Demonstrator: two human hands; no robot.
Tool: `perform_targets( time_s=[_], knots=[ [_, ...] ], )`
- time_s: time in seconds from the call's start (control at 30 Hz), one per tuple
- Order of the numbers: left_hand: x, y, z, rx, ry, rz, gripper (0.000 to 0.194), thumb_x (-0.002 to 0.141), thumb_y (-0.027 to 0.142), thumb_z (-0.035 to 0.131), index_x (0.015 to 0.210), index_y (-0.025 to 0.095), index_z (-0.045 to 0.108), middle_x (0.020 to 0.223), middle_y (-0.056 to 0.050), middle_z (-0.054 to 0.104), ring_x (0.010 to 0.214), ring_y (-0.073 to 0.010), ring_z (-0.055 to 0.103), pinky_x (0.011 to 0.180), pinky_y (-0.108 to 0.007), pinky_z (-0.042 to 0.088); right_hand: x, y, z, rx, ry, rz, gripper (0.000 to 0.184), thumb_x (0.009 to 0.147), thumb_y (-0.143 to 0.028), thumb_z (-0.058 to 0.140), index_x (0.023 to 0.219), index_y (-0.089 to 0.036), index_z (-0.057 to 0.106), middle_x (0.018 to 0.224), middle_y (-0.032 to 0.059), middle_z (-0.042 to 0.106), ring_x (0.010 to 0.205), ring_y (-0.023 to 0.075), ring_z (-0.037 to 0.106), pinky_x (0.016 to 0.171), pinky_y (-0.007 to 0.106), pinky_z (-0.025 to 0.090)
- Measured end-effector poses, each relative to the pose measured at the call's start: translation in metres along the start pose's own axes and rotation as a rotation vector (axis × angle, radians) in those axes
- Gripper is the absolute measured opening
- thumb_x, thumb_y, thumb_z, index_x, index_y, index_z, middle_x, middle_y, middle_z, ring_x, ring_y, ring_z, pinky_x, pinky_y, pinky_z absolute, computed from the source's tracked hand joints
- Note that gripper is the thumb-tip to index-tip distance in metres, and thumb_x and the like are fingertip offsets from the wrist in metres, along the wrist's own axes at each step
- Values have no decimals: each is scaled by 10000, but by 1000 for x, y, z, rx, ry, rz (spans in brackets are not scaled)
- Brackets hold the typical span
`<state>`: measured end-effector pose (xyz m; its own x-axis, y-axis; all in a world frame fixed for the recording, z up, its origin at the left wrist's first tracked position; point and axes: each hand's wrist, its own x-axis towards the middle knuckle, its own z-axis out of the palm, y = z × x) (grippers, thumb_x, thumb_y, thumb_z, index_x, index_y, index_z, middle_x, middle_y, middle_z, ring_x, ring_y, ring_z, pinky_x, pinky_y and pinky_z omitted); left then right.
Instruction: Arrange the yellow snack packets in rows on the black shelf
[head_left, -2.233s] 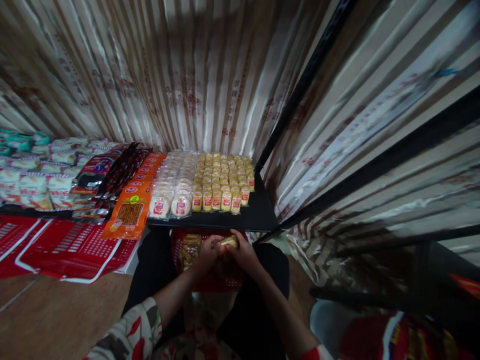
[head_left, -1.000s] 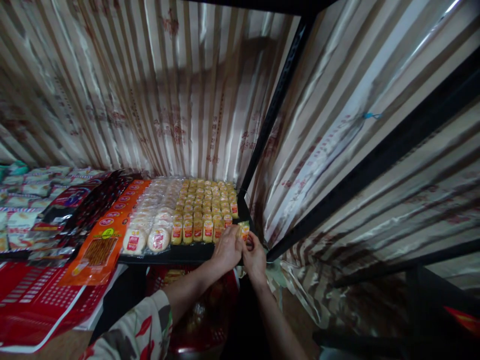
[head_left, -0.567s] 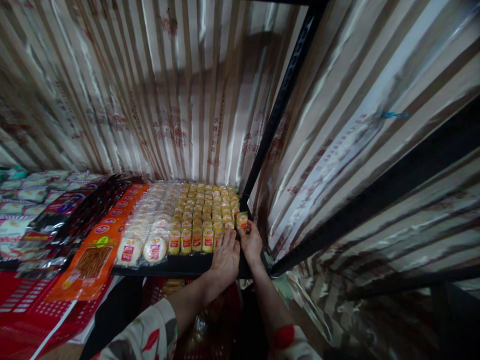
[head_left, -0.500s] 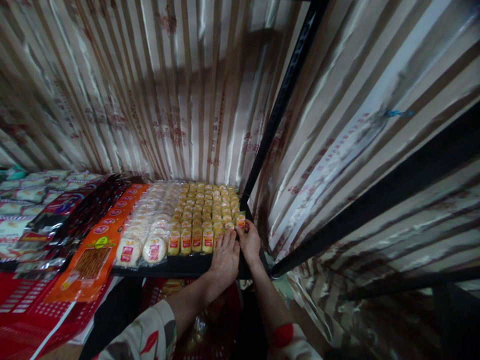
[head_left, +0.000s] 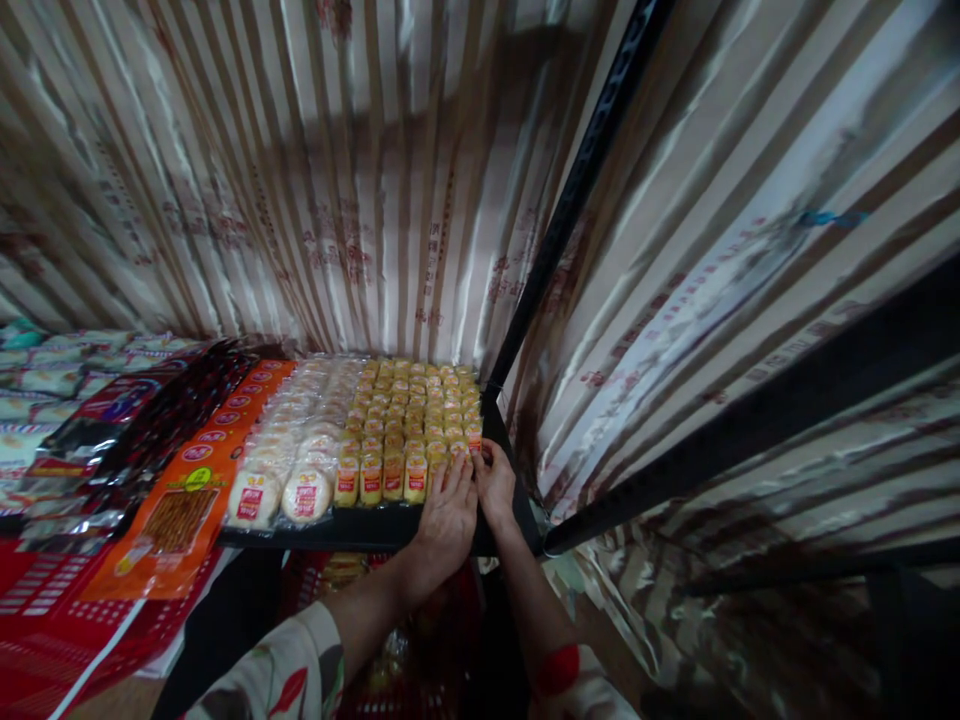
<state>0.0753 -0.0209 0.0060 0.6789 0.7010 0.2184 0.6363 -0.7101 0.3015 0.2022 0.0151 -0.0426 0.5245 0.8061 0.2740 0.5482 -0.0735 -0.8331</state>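
Standing at tips of right fingers [head_left: 490,451]: red-labelled yellow packet [head_left: 475,438].

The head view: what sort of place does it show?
Probably a snack shop or its storeroom; I cannot tell which. Wrapped yellow snacks fill tight rows on a black shelf, an orange snack bag lies farther left, and a red basket shows below.
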Motion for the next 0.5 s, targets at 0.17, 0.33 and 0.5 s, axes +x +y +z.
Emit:
perform_targets(
  time_s=[0.17, 0.33, 0.5],
  knots=[
    [-29, 1, -6, -76, 64, 78, 369, 853, 130, 366, 1179, 94, 535, 1340, -146, 468, 1344, -267, 256, 1084, -443, 273, -10, -16, -14, -81, 127, 22, 478, 779, -444, 431, 1070, -97, 584, 1046, 173, 608, 903, 236, 581, 834, 395, 452],
    [-92, -5, -1, -200, -18, 231, 251, 871, 168, 393, 998, 146, 609, 1012, -87, 628, 1038, -207, 523, 928, -335, 426, -60, -47, -29, 198, 197, 65, 411, 838, -454, 416, 1066, -140, 552, 921, 103, 645, 816, 182, 597, 751, 309, 469],
    [-151, -30, 29, -404, -167, 106, 254, 836, 199, 470, 1046, 172, 611, 1013, -94, 642, 1001, -212, 552, 907, -347, 435, -148, -63, -23, 304, -129, 104, 333, 855, -463, 420, 834, -191, 612, 644, 18, 600, 627, 152, 565, 623, 262, 458]
  ],
)
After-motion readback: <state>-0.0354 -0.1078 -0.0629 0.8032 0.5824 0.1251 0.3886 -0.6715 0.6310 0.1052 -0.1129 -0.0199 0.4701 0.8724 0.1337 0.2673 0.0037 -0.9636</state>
